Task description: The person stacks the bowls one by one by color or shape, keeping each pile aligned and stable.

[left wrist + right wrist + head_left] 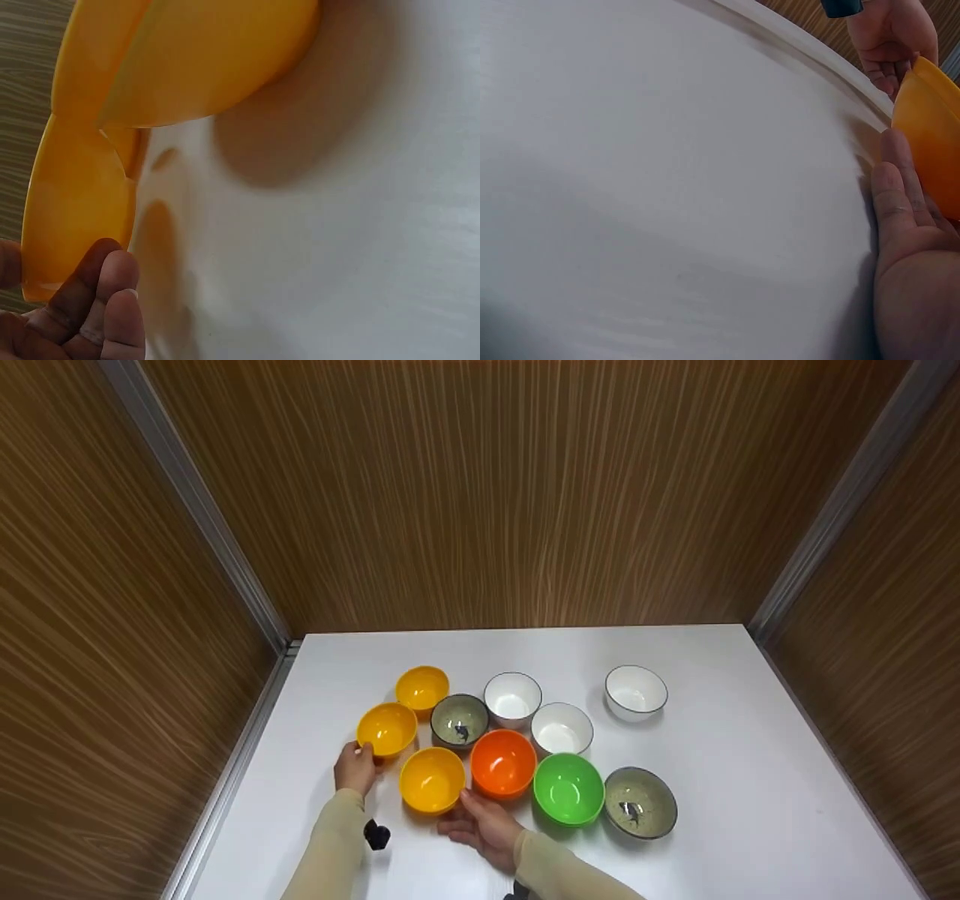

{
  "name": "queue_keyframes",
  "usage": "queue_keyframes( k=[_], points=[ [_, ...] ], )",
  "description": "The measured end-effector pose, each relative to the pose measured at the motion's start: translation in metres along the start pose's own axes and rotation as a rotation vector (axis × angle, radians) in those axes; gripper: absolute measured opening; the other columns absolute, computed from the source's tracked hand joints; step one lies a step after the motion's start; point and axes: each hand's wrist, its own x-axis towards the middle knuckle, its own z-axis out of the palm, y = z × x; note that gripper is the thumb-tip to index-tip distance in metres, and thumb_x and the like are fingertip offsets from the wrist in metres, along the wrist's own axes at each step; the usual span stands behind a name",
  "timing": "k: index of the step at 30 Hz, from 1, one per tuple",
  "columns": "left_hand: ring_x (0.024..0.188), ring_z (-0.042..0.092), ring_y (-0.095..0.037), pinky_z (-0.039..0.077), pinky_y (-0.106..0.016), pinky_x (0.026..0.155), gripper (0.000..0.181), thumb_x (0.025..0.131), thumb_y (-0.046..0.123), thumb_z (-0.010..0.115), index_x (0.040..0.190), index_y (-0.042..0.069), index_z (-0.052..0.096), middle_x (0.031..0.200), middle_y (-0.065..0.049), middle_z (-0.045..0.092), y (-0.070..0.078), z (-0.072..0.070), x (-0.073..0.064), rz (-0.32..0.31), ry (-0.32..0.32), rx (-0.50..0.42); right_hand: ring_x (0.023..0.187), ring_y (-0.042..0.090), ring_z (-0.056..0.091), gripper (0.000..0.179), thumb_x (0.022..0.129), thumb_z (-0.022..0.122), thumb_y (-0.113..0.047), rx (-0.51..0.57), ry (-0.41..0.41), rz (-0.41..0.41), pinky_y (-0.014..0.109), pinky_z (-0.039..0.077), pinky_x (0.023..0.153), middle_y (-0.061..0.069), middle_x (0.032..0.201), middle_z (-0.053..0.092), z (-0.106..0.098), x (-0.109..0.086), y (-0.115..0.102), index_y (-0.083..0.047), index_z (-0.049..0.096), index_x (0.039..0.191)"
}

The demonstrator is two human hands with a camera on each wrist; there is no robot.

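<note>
My left hand [355,769] pinches the near rim of the leftmost yellow bowl [386,730], thumb at the rim and fingers along its outer wall. In the left wrist view, that yellow bowl [79,202] shows side-on above the fingers. My right hand [486,826] lies at the near right side of the front yellow bowl [432,781]. Its thumb tip is right at the rim. In the right wrist view its fingers [894,199] extend nearly straight along the outside of that yellow bowl [930,139]; the thumb is hidden there.
A third yellow bowl [422,688] stands behind. A grey bowl [460,721], an orange bowl [503,763], a green bowl [568,789] and two white bowls [513,697] cluster beside it. Farther right are another grey bowl [640,803] and white bowl [636,692]. Wood-grain panels [525,495] enclose the white table [750,750].
</note>
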Motion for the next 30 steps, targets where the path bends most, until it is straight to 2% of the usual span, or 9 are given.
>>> queue_keyframes(
  k=[4,9,16,21,26,30],
  points=[
    [0.092,0.064,-0.028,0.053,-0.036,0.08,0.044,0.104,0.024,0.036,0.134,-0.007,0.041,0.117,-0.024,0.06,0.007,-0.006,-0.001,0.046,0.034,0.041,0.104,0.032,0.064,0.058,0.097,0.051,-0.045,-0.003,-0.001,0.002,0.041,0.051,0.091,0.016,0.117,0.065,0.0,0.0,-0.001,-0.003,0.044,0.136],
    [0.088,0.065,-0.025,0.053,-0.033,0.075,0.043,0.104,0.025,0.037,0.133,-0.006,0.045,0.11,-0.021,0.064,0.016,-0.009,-0.006,0.091,0.056,0.034,0.103,0.032,0.064,0.058,0.097,0.051,-0.044,0.001,0.009,0.006,0.04,0.051,0.09,0.017,0.116,0.065,-0.001,0.0,-0.001,-0.002,0.045,0.136],
    [0.079,0.061,-0.023,0.051,-0.028,0.067,0.039,0.104,0.025,0.038,0.131,-0.001,0.049,0.093,-0.013,0.064,0.026,-0.007,-0.018,0.126,0.019,0.017,0.104,0.032,0.064,0.06,0.096,0.052,-0.045,0.005,-0.013,-0.019,0.041,0.05,0.092,0.018,0.116,0.065,-0.002,0.0,0.002,0.0,0.044,0.135],
    [0.071,0.058,-0.019,0.048,-0.027,0.062,0.037,0.103,0.022,0.039,0.127,-0.001,0.054,0.084,-0.009,0.064,0.033,-0.004,-0.027,0.227,0.007,0.091,0.105,0.033,0.063,0.06,0.096,0.052,-0.045,0.01,-0.021,-0.025,0.041,0.05,0.093,0.019,0.117,0.064,-0.003,0.0,0.002,0.0,0.045,0.136],
    [0.072,0.058,-0.019,0.048,-0.028,0.063,0.034,0.103,0.02,0.039,0.124,-0.001,0.057,0.083,-0.006,0.063,0.037,-0.001,-0.036,0.318,0.0,0.161,0.105,0.033,0.063,0.06,0.096,0.051,-0.046,0.006,-0.023,-0.027,0.041,0.05,0.093,0.019,0.118,0.064,-0.002,0.0,0.002,-0.001,0.045,0.136],
    [0.071,0.057,-0.016,0.048,-0.028,0.065,0.033,0.104,0.02,0.039,0.122,0.001,0.059,0.084,-0.004,0.063,0.036,0.002,-0.043,0.358,-0.017,0.206,0.104,0.032,0.064,0.06,0.096,0.051,-0.046,0.002,-0.021,-0.04,0.041,0.05,0.092,0.018,0.117,0.064,-0.001,0.0,0.003,0.0,0.046,0.135]
  ],
)
